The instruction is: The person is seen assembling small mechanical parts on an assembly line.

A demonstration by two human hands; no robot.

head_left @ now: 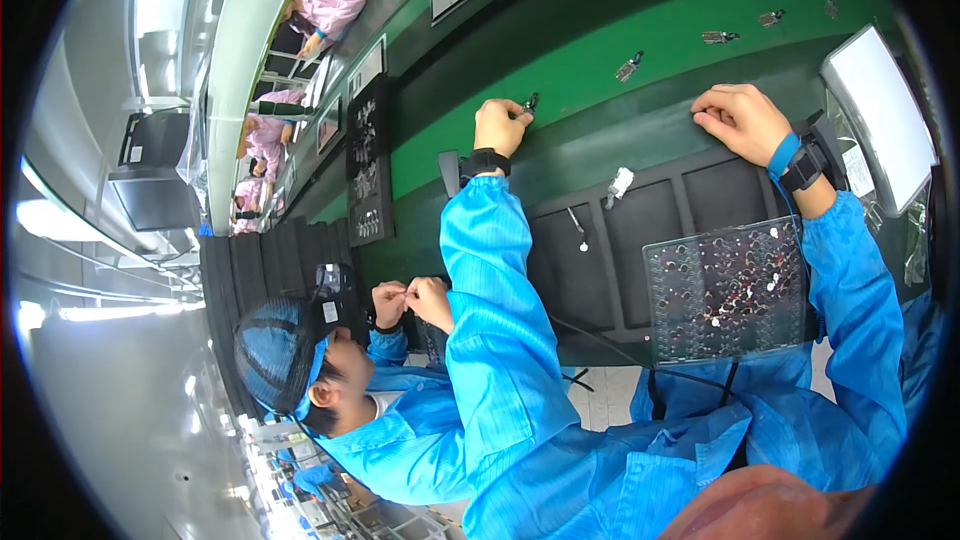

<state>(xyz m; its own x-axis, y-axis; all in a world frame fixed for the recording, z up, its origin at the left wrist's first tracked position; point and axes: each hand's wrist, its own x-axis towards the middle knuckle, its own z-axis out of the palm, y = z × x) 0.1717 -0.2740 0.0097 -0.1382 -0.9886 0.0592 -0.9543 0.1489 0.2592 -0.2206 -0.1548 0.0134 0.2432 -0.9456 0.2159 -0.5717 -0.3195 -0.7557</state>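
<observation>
My left hand [501, 128] reaches forward to the green conveyor belt [575, 80], its fingers closed in a pinch on a small dark metal part [531, 101]. Farther right, my right hand [745, 122] hovers by the belt's near edge with its fingers curled together; whatever they may hold is hidden. More small metal parts lie spaced along the belt, among them one silvery part [629, 66] and another [719, 38] between and beyond my hands. In front of me, a whitish part [619, 186] and a thin pin-like piece [578, 228] lie on a black compartment tray [640, 219].
A clear tray [668, 326] of many tiny parts sits before my body. At far right stands a white panel [882, 118]. A co-worker in a blue cap [275, 355] works close on my left, near a black tray of parts [372, 223]. People in pink sit beyond the belt.
</observation>
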